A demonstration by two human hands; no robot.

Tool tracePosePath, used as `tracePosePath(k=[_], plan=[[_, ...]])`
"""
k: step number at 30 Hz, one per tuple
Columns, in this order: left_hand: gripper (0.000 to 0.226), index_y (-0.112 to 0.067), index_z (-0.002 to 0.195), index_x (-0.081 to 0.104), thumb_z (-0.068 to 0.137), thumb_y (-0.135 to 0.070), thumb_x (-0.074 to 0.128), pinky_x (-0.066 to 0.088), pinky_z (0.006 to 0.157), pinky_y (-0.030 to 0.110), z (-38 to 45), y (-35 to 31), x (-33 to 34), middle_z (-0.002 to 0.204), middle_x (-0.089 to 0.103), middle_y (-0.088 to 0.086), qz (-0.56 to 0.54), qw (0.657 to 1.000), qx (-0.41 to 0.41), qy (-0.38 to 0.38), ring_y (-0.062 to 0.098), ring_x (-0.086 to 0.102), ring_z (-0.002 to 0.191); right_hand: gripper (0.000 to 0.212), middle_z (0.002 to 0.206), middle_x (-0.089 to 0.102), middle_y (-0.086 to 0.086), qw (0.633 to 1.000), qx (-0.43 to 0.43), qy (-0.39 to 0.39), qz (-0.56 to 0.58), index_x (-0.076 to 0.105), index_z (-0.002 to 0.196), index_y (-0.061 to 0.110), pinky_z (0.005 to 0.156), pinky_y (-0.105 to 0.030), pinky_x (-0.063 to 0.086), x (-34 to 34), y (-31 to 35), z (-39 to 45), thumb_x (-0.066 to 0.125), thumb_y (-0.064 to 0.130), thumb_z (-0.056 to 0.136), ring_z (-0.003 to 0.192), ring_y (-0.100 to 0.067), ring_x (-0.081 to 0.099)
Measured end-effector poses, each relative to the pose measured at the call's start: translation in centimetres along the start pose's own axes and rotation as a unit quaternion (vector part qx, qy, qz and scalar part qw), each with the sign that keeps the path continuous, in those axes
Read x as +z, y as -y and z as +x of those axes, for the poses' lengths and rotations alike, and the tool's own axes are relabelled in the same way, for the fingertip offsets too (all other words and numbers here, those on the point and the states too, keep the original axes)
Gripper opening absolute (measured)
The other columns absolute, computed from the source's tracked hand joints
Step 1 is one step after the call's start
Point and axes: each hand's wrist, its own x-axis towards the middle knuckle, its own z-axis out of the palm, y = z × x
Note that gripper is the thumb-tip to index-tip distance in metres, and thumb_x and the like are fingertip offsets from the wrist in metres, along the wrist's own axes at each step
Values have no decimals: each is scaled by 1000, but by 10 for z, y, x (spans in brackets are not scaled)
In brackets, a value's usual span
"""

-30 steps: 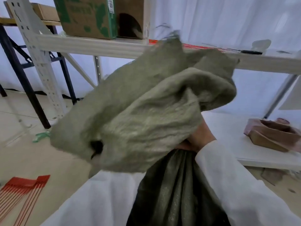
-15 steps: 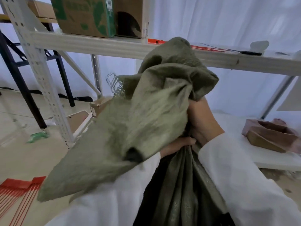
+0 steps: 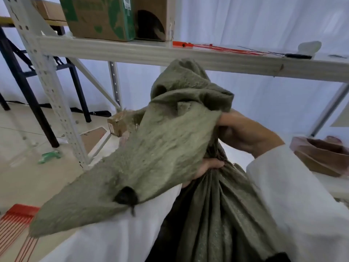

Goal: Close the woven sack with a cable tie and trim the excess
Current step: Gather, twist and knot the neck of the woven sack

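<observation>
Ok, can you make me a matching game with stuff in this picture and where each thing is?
Things:
1. woven sack
2. cardboard box
3. red cable ties
4. brown tray

Places:
A. on the floor, lower left
B. gripped at its neck by both hands
C. on top of the shelf
D. on the white surface, far right

Pairs: 1-B, 2-C, 3-A, 4-D

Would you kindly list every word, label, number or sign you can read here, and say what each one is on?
No text can be read.
Green-printed box on the shelf: green print, too blurred to read.
White label on that box: small dark print or a code, too small to read.
Small box behind the sack: a pale label, unreadable.
</observation>
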Motion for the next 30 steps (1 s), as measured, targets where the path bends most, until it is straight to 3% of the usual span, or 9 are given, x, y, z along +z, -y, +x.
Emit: tracePosePath(k=[3,6,10,13,16,19,21,25,30], plan=[[50,-12,107,62,62,-30,76,40,106,38,4,0,0,124,60,7,28,1000,0,7,25,55,116,48,97,74,0,991,-15,-35,125,73,95,16,83,-29,55,-21,-4,-5,87,32,52,94,-13,68],[54,-8,116,61,65,-22,74,42,104,38,1,-2,-6,122,62,9,1,997,-39,63,26,58,112,96,125,60,-15,969,43,-173,171,56,128,10,100,-38,45,-30,-5,-1,77,65,52,109,-24,59],[49,-8,118,60,71,-17,72,44,101,35,1,3,-13,121,63,11,11,993,-62,103,26,59,110,87,137,52,-7,916,48,-397,-28,44,136,16,74,-24,46,-28,-1,18,63,67,68,113,-18,56],[52,-8,115,61,65,-19,72,46,100,35,-2,3,-10,120,63,11,44,990,-56,124,26,60,108,73,126,55,8,922,-46,-335,-191,49,132,22,80,-15,44,-7,9,27,69,56,70,108,-7,54],[54,-5,112,62,61,-22,65,46,99,25,-8,1,-10,129,57,5,62,986,-37,152,22,60,106,60,108,60,6,904,19,-148,-401,55,122,19,91,-30,49,26,-3,30,75,44,71,101,-17,57],[72,8,137,29,89,-38,56,21,109,19,-12,1,-13,152,23,16,114,977,-35,176,26,30,138,17,94,57,7,819,170,1,-547,59,94,20,82,-31,44,37,-52,40,58,35,86,90,-19,54],[70,4,142,17,95,-39,43,15,110,24,-12,1,-15,154,17,19,124,983,-22,134,28,20,142,23,78,53,3,775,204,-8,-598,46,67,22,68,-32,41,35,-69,45,51,32,88,81,-24,54],[46,-5,143,24,99,-10,35,18,108,20,-10,2,-7,153,22,4,93,988,39,115,17,23,141,29,69,53,5,873,136,-156,-442,46,63,24,58,-24,36,28,-52,43,60,36,85,70,-15,53],[37,-7,119,59,82,-3,59,45,90,25,-8,1,-8,126,60,7,65,988,15,141,18,57,102,17,89,69,5,922,-21,-376,-96,66,85,25,85,-33,54,21,-8,40,57,38,88,86,-14,65]])
